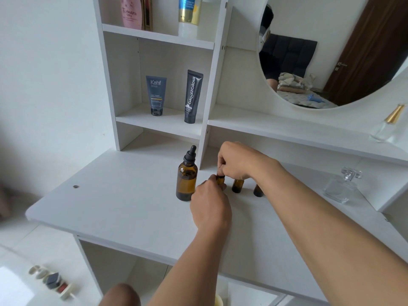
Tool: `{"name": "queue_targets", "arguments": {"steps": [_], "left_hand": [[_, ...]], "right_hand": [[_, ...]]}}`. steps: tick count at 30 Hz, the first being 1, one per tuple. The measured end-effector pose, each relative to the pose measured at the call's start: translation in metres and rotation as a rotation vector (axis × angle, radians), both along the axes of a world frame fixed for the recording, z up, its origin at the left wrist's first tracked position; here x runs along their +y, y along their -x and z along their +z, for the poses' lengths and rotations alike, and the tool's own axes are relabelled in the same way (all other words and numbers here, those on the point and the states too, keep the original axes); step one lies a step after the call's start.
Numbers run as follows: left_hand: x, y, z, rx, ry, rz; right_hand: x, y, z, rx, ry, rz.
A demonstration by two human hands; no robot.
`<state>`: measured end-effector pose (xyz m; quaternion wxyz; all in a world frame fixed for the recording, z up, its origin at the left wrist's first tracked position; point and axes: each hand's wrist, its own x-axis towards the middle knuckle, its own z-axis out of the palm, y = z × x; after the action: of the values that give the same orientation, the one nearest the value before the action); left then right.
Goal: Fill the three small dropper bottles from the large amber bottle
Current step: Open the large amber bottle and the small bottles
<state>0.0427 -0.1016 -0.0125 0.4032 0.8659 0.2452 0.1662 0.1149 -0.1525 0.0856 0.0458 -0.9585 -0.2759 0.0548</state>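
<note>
Left hand grips the body of a small amber dropper bottle while right hand pinches its cap from above, on a white vanity desk just right of the large amber bottle, with two more small bottles beside it.

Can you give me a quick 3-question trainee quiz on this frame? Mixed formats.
1. True or false: the large amber bottle has its black dropper cap on.
2. Multiple choice: which small bottle are both hands working on? A) the one nearest the large bottle B) the middle one C) the one farthest right
3. Fill in: the left hand holds the bottle's body while the right hand pinches its ____.

Key
1. True.
2. A. The middle bottle and right bottle stand untouched on the white desk.
3. Top (cap); whether it is being loosened or tightened cannot be told.
</note>
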Motion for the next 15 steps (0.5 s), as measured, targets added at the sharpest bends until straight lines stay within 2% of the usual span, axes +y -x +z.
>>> {"name": "queue_targets", "arguments": {"steps": [6, 15], "left_hand": [[0.0011, 0.001, -0.0004, -0.001, -0.005, 0.01], [0.0005, 0.0061, 0.0041, 0.008, 0.053, 0.015]], "right_hand": [[-0.0048, 0.0004, 0.0004, 0.067, -0.014, -0.002], [-0.0027, 0.001, 0.0039, 0.03, 0.029, -0.033]]}}
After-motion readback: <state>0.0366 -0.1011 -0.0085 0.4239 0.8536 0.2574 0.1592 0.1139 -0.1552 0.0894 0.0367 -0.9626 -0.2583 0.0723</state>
